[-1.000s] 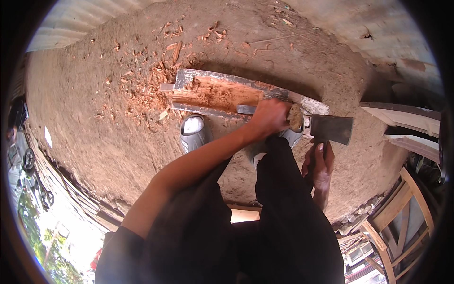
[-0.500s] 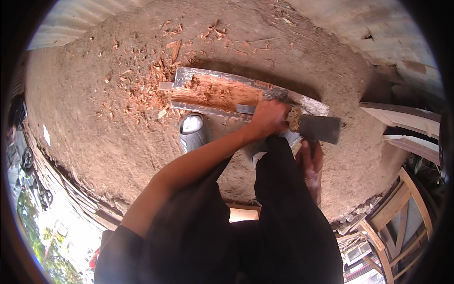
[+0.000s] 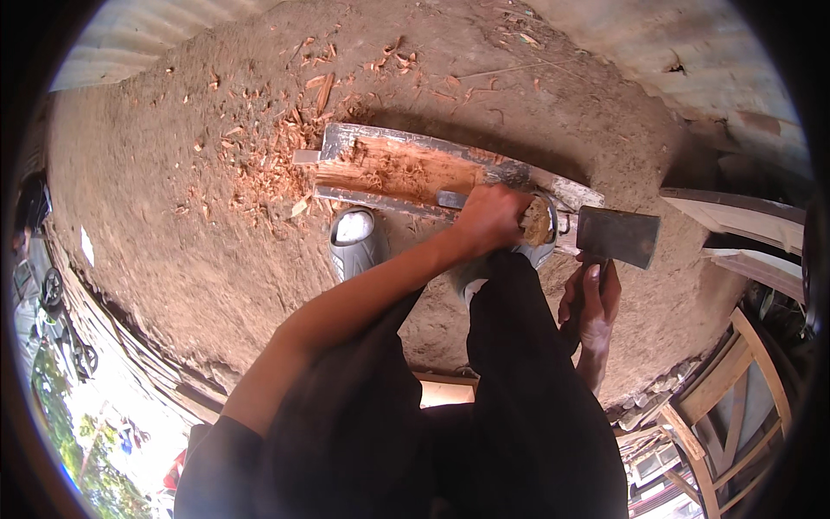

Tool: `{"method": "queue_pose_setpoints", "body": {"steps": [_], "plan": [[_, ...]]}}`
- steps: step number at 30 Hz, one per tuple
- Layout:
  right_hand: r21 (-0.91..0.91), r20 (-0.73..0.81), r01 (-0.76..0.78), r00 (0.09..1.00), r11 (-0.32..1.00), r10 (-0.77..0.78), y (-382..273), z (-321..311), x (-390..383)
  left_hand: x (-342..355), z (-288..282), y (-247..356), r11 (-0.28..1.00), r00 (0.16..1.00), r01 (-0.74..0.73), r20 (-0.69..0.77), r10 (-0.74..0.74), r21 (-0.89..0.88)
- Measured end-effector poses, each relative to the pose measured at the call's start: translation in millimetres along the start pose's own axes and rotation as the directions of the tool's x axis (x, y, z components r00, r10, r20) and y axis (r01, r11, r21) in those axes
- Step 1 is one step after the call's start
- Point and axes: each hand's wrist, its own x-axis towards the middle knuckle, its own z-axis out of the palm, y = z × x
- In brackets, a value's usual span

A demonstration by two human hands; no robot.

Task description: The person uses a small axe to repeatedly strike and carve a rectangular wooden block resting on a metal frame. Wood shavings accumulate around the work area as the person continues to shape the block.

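A hollowed wooden piece (image 3: pixel 402 164) with a worn grey outside and a reddish gouged inside lies on the dirt floor in front of my feet. My left hand (image 3: pixel 494 216) is closed round a chisel; its flat metal blade (image 3: pixel 450 199) points left over the hollow, and the frayed round handle end (image 3: pixel 538 221) sticks out on the right. My right hand (image 3: pixel 595 298) grips the handle of a mallet with a dark rectangular head (image 3: pixel 618 236). That head stands to the right of the chisel's end, apart from it.
Reddish wood chips (image 3: pixel 281 160) lie thick at the piece's left end. My grey shoes (image 3: pixel 354 238) are close to its near side. Wooden boards (image 3: pixel 735 216) and a wooden frame (image 3: pixel 722 398) stand at the right. Corrugated sheets (image 3: pixel 683 52) border the far side.
The mallet has swung right, away from the chisel's handle end, with my right hand. My left hand and the wooden piece have hardly moved.
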Motion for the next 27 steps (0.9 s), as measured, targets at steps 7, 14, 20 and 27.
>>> {"method": "queue_pose_setpoints", "body": {"steps": [7,14,20,27], "plan": [[0.012,-0.002,-0.043,0.999,0.999,0.044,8.9,0.8,0.8,4.3,-2.4,5.9,0.997,0.996,0.065,-0.053,-0.067,-0.039],[-0.145,0.027,-0.075,0.996,0.987,0.079,13.3,16.6,9.1,12.0,1.5,5.1,0.995,0.994,0.103,-0.041,-0.103,-0.004],[0.027,-0.087,-0.050,0.995,0.998,0.052,11.4,18.0,12.4,6.8,16.1,1.9,0.999,0.987,0.039,-0.156,-0.034,0.032],[-0.066,0.071,-0.085,0.993,0.994,0.090,9.7,15.5,12.9,6.0,16.5,0.2,0.999,0.988,0.045,-0.149,-0.040,0.031]]}}
